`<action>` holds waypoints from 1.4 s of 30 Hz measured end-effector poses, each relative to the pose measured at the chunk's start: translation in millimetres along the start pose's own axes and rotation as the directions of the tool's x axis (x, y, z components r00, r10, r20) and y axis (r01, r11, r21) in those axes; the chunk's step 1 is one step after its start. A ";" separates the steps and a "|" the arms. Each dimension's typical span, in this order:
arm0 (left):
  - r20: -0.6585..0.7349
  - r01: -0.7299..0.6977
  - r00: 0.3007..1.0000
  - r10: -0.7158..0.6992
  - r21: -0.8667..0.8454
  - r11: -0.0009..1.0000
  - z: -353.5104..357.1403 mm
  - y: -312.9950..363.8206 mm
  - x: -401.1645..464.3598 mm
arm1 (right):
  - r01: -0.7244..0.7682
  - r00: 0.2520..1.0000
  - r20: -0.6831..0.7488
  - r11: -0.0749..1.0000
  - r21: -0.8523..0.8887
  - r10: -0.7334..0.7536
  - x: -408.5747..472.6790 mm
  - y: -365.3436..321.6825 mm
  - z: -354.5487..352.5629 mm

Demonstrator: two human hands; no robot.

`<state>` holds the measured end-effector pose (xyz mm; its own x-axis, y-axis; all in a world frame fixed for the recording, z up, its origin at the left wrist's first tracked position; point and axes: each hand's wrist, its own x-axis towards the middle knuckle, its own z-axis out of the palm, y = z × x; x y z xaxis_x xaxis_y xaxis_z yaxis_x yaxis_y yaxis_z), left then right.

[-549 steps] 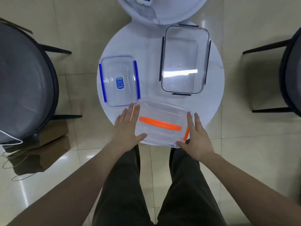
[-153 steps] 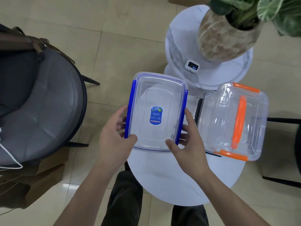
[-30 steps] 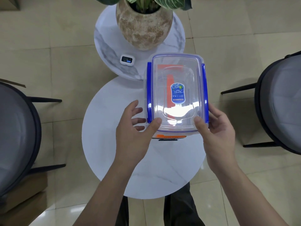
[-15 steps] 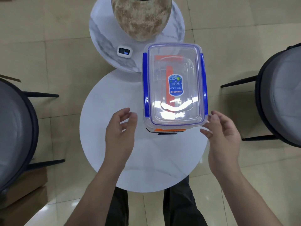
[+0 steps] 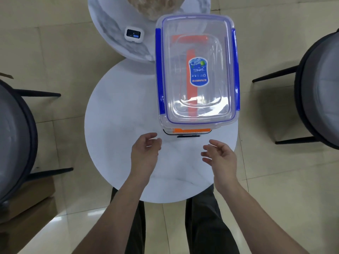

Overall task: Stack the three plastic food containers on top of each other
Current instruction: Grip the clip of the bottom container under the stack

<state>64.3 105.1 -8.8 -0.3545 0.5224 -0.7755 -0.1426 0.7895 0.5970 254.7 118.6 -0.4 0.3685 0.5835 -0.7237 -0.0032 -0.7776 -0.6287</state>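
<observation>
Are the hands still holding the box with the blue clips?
No, the left hand and the right hand are open above the white table, clear of the blue-clipped box.

Glossy beige floor tiles [image 5: 64, 74] reflect light. Dark-framed grey chairs [image 5: 12, 140] flank a round white marble desk [image 5: 117, 125].

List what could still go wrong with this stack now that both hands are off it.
1. The stack sits at the far right of the round table, near its rim, so a bump could tip it off.
2. The blue-clipped container overhangs the orange-clipped container below, so it may slide.
3. The left hand and right hand hover close; a careless move could nudge it.
</observation>
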 end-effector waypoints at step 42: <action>-0.096 -0.041 0.995 0.035 -0.066 0.997 61.7 -23.1 51.4 | -0.295 0.954 0.150 0.901 0.318 0.260 66.1 10.7 35.0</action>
<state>106.3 133.6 -75.1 -0.4465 0.5163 -0.7308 -0.1882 0.7442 0.6408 246.5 157.0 -64.9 0.2111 0.3900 -0.8963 -0.4073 -0.7985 -0.4433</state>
